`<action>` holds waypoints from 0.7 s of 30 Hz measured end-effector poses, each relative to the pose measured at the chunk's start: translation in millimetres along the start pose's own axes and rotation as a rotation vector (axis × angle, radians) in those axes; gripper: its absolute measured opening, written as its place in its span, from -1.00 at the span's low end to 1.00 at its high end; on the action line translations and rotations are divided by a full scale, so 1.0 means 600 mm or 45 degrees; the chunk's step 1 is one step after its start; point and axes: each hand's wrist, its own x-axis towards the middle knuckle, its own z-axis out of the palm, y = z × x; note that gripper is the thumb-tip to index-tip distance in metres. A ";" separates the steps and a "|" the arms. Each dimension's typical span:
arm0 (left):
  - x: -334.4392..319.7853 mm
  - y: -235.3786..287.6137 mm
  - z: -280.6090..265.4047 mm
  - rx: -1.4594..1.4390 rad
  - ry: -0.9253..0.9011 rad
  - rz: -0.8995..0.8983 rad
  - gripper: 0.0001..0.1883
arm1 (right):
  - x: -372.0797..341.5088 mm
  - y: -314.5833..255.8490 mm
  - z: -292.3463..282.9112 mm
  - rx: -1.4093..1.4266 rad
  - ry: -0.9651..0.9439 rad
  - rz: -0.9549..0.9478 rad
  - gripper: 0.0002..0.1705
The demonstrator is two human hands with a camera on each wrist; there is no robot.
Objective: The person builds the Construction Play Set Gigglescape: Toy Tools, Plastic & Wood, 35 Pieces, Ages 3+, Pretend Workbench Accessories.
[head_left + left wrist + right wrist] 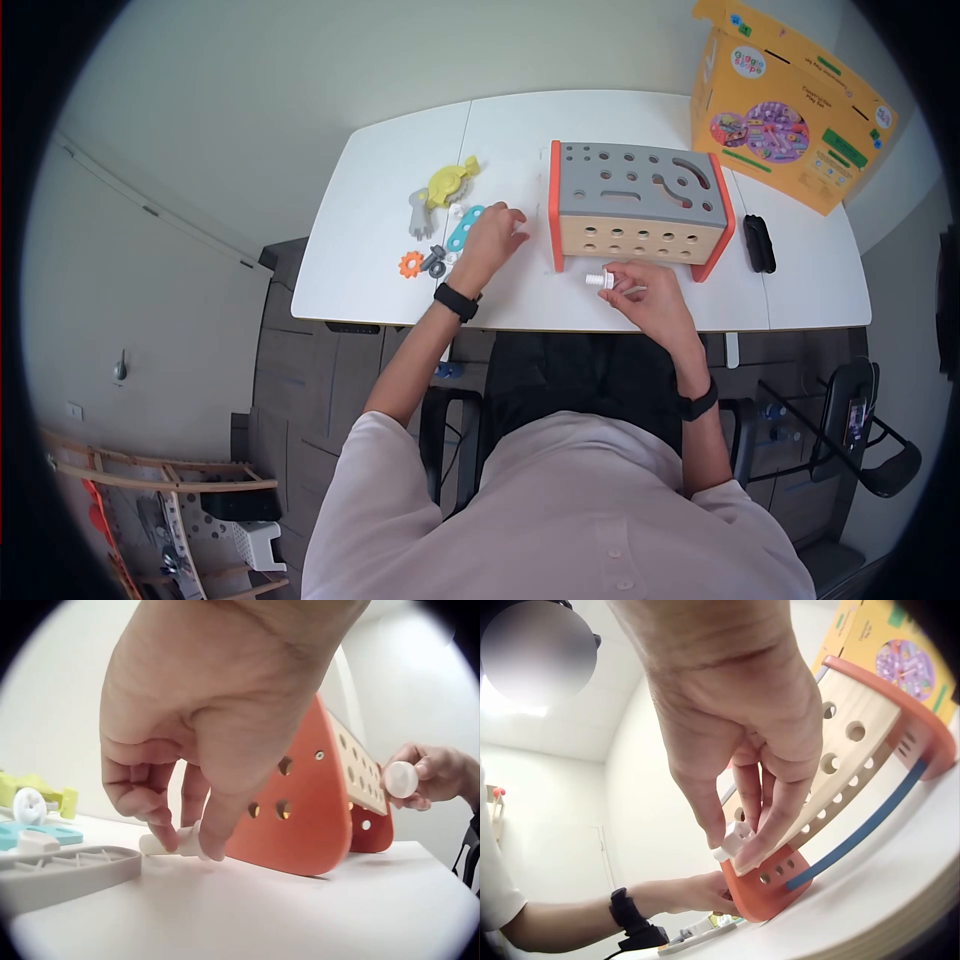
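My left hand point(492, 240) is low over the table to the left of a toy workbench point(640, 185). In the left wrist view its thumb and fingertips pinch a white toy bolt point(156, 844) right at the tabletop. My right hand point(652, 298) holds another white toy bolt point(596, 280) in front of the workbench's wooden panel, its threaded end pointing left. The right wrist view shows that bolt's white angular part point(736, 837) between thumb and fingers. The workbench has a grey slotted top, orange-red end panels and rows of round holes.
Left on the table lie a yellow toy piece point(447, 186), a grey piece point(421, 218), a teal strip point(459, 238), an orange gear point(411, 264) and dark grey bolts point(434, 263). A black case point(759, 244) lies right of the workbench. A yellow box point(790, 110) stands behind.
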 end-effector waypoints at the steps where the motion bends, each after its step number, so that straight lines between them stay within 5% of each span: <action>1: 0.003 -0.004 0.002 -0.001 0.003 0.005 -0.72 | 0.000 0.000 -0.002 -0.003 0.005 -0.003 -0.63; 9: -0.012 -0.033 -0.052 0.062 0.156 -0.306 -0.77 | -0.003 0.011 -0.010 -0.006 0.021 0.004 -0.64; 13: -0.041 -0.047 -0.103 0.170 0.041 -0.406 -0.74 | -0.005 0.006 -0.012 -0.014 0.024 0.019 -0.64; 21: -0.069 -0.083 -0.078 0.086 -0.107 -0.274 -0.74 | -0.006 0.004 -0.011 -0.003 0.024 0.021 -0.63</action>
